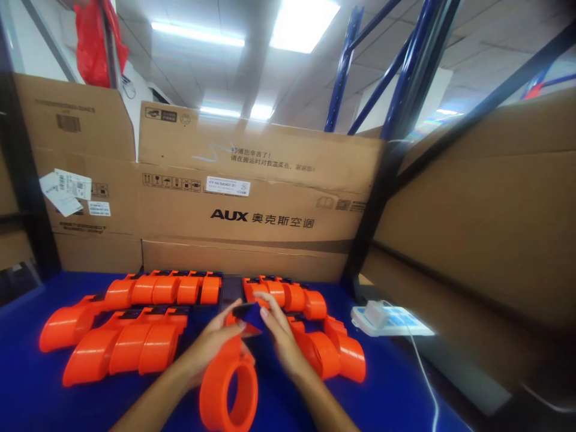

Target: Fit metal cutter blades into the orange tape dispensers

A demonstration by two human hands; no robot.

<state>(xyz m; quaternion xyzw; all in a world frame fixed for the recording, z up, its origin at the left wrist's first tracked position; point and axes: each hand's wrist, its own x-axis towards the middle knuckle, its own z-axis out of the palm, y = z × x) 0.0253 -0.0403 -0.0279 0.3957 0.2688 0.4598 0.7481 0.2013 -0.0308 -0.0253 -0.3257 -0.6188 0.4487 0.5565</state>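
Observation:
My left hand [220, 336] is wrapped round the neck of an orange plastic piece with a wide ring-shaped end [209, 393]. The ring hangs down below my hand, towards me. At its upper end is a dark flat part [245, 310], with a blue patch beside it. My right hand [278, 327] closes on this dark end from the right, thumb and fingers at its edge. Similar orange ringed pieces with dark tops lie in rows, one group on the left [130, 348] and another on the right [327, 354]. Fine details between my fingers are hidden.
A blue surface [184, 408] lies under everything. Cardboard panels [252, 240] wall off the back and right. A white power strip [396, 321] with a plugged-in adapter sits at the right, its white cable [423, 366] running towards me. Dark uprights [366, 240] stand at the sides.

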